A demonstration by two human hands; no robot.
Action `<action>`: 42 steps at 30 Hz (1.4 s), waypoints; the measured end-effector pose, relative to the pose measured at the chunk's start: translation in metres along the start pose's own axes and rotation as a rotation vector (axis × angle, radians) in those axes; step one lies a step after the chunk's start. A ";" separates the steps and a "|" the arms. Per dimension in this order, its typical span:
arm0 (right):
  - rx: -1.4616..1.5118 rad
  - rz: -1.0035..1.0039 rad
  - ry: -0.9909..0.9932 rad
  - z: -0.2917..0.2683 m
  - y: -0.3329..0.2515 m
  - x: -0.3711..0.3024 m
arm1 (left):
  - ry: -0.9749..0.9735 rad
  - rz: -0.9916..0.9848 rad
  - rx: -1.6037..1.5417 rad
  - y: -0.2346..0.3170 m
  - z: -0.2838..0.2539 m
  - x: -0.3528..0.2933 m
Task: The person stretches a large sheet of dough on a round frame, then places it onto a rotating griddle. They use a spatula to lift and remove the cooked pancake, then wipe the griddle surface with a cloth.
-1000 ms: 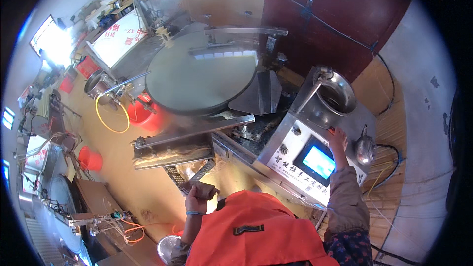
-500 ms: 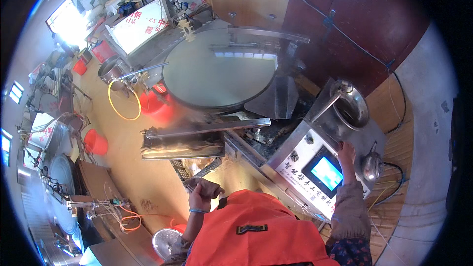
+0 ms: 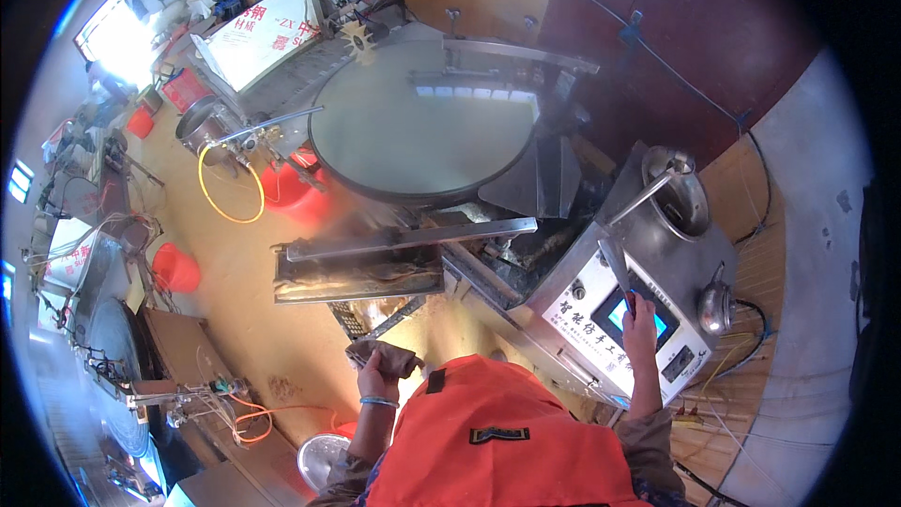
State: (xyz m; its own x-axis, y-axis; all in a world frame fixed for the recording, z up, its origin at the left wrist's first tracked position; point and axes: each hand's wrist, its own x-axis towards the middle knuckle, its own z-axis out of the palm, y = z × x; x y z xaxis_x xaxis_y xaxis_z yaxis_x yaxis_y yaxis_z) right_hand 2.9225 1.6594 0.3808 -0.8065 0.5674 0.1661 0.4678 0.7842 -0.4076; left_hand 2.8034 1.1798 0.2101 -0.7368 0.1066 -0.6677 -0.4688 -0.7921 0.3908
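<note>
A large round grey griddle plate (image 3: pixel 422 127) is seen at the far centre, with a metal bar (image 3: pixel 521 52) laid across its far edge. Red buckets (image 3: pixel 175 268) are set on the floor to the left, near a coiled yellow hose (image 3: pixel 225 197). A small metal kettle (image 3: pixel 715 305) is placed at the right, beside a steel hopper (image 3: pixel 680 197).

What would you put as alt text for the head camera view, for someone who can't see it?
Seen from above, a person in an orange apron presses their right hand on the blue touchscreen of a steel control box, while the left hand grips a brown cloth. Ahead sits a large round grey griddle plate.
</note>
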 end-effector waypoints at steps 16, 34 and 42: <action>-0.006 -0.124 -0.163 0.042 -0.106 0.102 | 0.128 0.034 -0.034 0.020 -0.063 0.025; -0.160 -0.175 -0.292 0.181 -0.151 0.307 | 0.550 0.264 -0.114 -0.003 -0.042 -0.002; -0.185 -0.091 -0.297 0.206 -0.158 0.346 | 0.569 0.211 -0.139 -0.010 -0.053 0.005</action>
State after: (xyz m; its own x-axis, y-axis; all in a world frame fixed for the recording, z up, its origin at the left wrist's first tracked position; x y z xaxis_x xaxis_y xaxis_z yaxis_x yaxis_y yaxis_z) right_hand 2.4948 1.6800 0.3175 -0.9049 0.4172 -0.0847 0.4251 0.8756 -0.2294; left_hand 2.8303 1.1564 0.1696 -0.4137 -0.3672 -0.8331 -0.2452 -0.8363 0.4904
